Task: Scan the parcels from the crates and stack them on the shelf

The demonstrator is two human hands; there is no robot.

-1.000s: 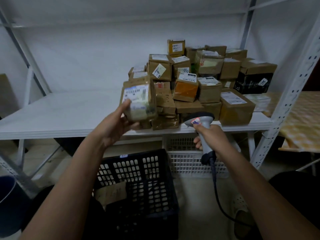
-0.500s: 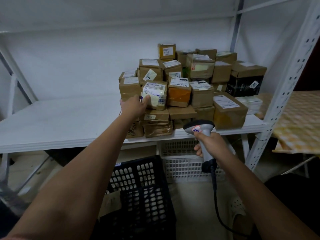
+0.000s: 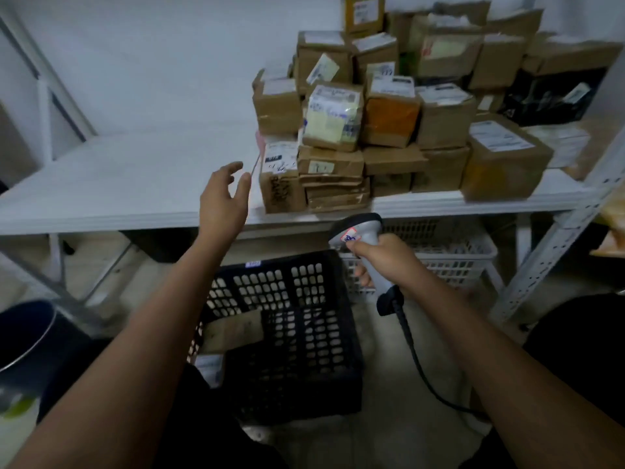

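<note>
Our left hand [image 3: 221, 201] empty, fingers spread loose, over shelf [image 3: 128, 184] front edge. Parcel with pale yellow label [image 3: 333, 116] sits up and right of it, apart from fingers, atop parcel stack [image 3: 389, 130]. Our right hand [image 3: 382, 257] clenched on scanner [image 3: 358, 231] grip, head angled toward stack. Black crate [image 3: 294, 333] below both hands, brown parcel [image 3: 233, 330] inside. White crate [image 3: 439, 262] behind scanner, under shelf.
</note>
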